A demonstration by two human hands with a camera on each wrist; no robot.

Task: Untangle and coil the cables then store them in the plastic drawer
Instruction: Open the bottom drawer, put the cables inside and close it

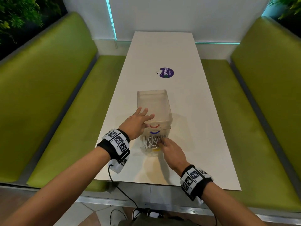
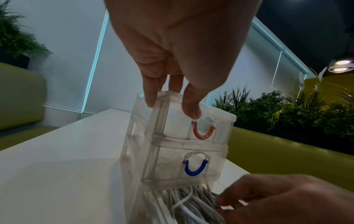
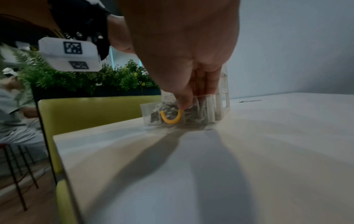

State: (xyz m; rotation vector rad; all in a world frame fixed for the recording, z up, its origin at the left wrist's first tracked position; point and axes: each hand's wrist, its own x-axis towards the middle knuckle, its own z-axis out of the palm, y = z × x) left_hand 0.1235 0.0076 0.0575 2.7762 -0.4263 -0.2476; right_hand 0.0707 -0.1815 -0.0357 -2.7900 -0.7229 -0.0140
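A clear plastic drawer unit point(image 1: 154, 105) stands on the white table point(image 1: 162, 51). Its red-handled point(image 2: 204, 131) and blue-handled point(image 2: 195, 168) drawers are closed. The bottom drawer, with a yellow handle point(image 3: 171, 117), is pulled out toward me and holds a bundle of white cables point(image 1: 150, 141). My left hand point(image 1: 138, 121) rests on the unit's top with straight fingers, thumb at the front edge. My right hand point(image 1: 171, 152) reaches into the bottom drawer, fingers curled on the cables point(image 2: 191, 201), thumb at the drawer's front wall.
A round purple sticker point(image 1: 166, 72) lies on the table beyond the unit. Green benches point(image 1: 65, 111) flank the table on both sides. A black cord point(image 1: 120, 190) hangs from my left wrist over the near table edge. Plants stand behind the benches.
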